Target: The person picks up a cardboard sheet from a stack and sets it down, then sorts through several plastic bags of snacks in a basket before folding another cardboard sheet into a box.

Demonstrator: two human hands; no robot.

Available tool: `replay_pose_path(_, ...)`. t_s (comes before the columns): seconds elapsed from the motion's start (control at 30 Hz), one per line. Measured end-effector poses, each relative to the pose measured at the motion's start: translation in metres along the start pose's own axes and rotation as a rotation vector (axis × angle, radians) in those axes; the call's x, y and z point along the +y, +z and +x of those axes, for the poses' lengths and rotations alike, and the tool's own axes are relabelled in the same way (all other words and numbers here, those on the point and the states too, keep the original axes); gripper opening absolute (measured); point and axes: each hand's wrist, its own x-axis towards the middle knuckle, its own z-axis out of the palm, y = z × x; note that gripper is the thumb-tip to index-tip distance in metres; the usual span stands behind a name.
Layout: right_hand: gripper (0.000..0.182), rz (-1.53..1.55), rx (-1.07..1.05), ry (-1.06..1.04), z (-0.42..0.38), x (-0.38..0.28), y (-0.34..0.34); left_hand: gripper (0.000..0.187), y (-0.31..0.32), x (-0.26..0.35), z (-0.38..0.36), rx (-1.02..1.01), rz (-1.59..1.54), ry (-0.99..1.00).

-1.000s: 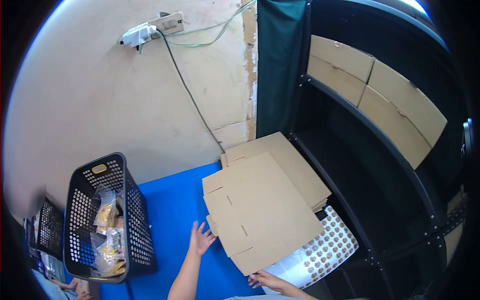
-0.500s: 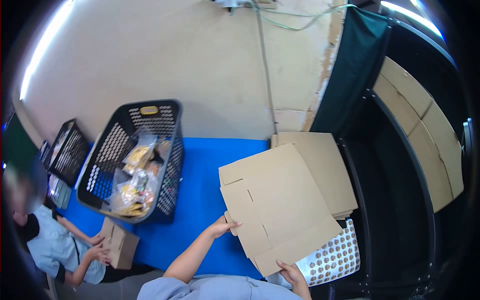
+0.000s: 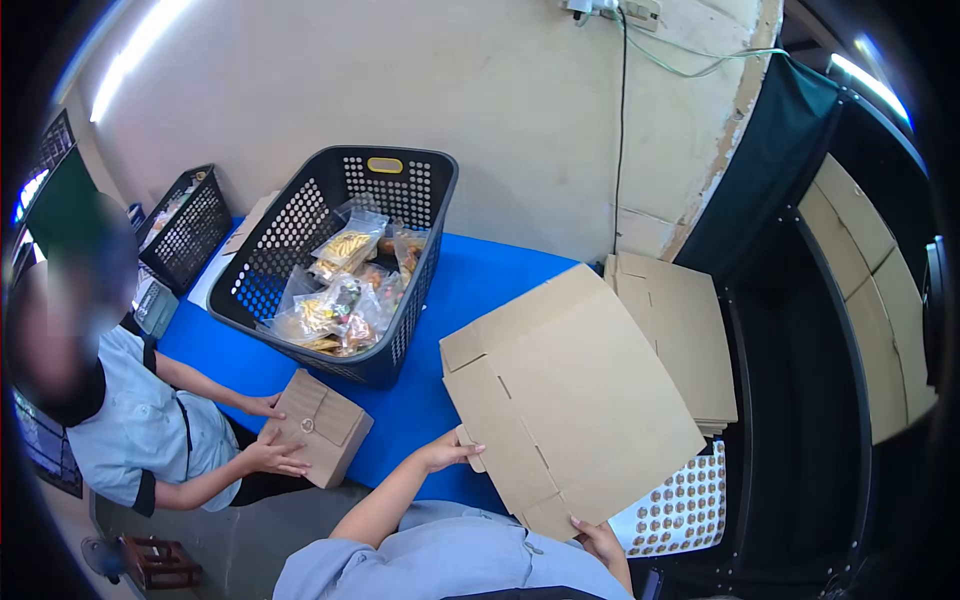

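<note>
A flat brown cardboard box blank (image 3: pixel 570 400) with cut slots and crease lines is held out in front of my body. My left hand (image 3: pixel 447 453) grips a small tab on its left edge, thumb on top. At the lower corner, my right hand (image 3: pixel 600 541) pinches the board between thumb and fingers. Behind the blank, a stack of flat cardboard blanks (image 3: pixel 690 340) lies at the right end of the blue table (image 3: pixel 520 260). A sheet of round stickers (image 3: pixel 680 505) sits beneath the blank's right side.
A dark perforated basket (image 3: pixel 400 320) holds several clear bags of snacks. At left, a co-worker (image 3: pixel 160 420) holds a folded cardboard box (image 3: pixel 320 425) with a round sticker. Another basket (image 3: pixel 185 225) stands at the far left. Cardboard (image 3: pixel 870 300) leans in the black shelving at right.
My view has swung left, bringing the co-worker and basket further into frame. The co-worker's box has turned, showing its sticker. Both my hands still hold the blank, its tilt slightly changed.
</note>
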Motion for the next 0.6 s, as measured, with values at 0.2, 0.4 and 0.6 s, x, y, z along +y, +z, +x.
replay_pose_path(0.2,0.056,-0.069,0.087,-0.199,-0.006,-0.014,0.015,0.057,0.0,-0.023,-0.011,0.028,0.003,0.044)
replay_pose_path(0.4,0.046,-0.013,0.23,-0.422,0.009,-0.03,0.003,0.054,0.002,-0.04,-0.006,0.106,0.396,0.208)
replay_pose_path(0.6,0.046,-0.128,0.353,-0.601,0.017,-0.094,-0.031,0.049,0.008,-0.012,-0.002,0.093,-0.135,0.104)
